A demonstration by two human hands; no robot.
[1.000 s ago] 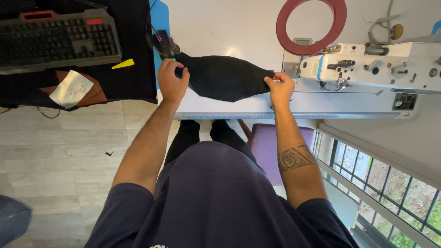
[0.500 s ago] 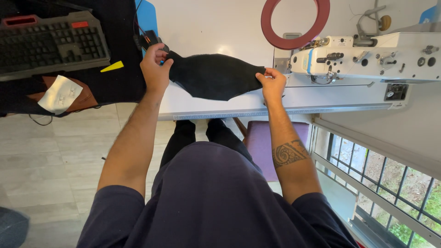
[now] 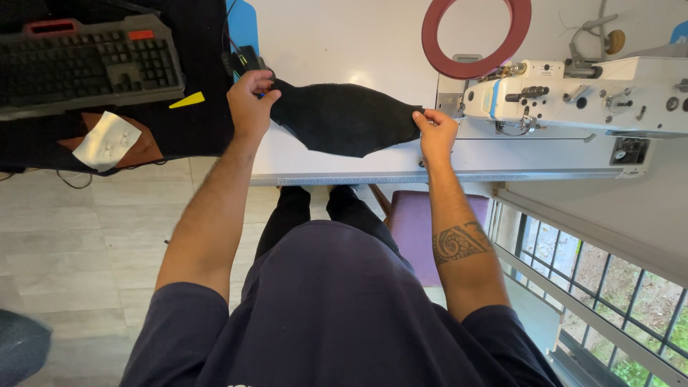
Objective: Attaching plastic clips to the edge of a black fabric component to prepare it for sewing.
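Observation:
A piece of black fabric lies spread on the white sewing table. My left hand pinches the fabric's left end near the table's left edge. My right hand grips the fabric's right end, just in front of the white sewing machine. The cloth stretches flat between both hands. The machine's needle area is partly hidden behind its head.
A red ring lies on the table behind the machine. A black keyboard sits on a dark side table at left, with a yellow chip and white paper. A purple stool stands below; window railing at right.
The view has shifted slightly. Both hands stay on the fabric's ends; my left hand has moved a little toward the table's left edge, holding the cloth stretched.

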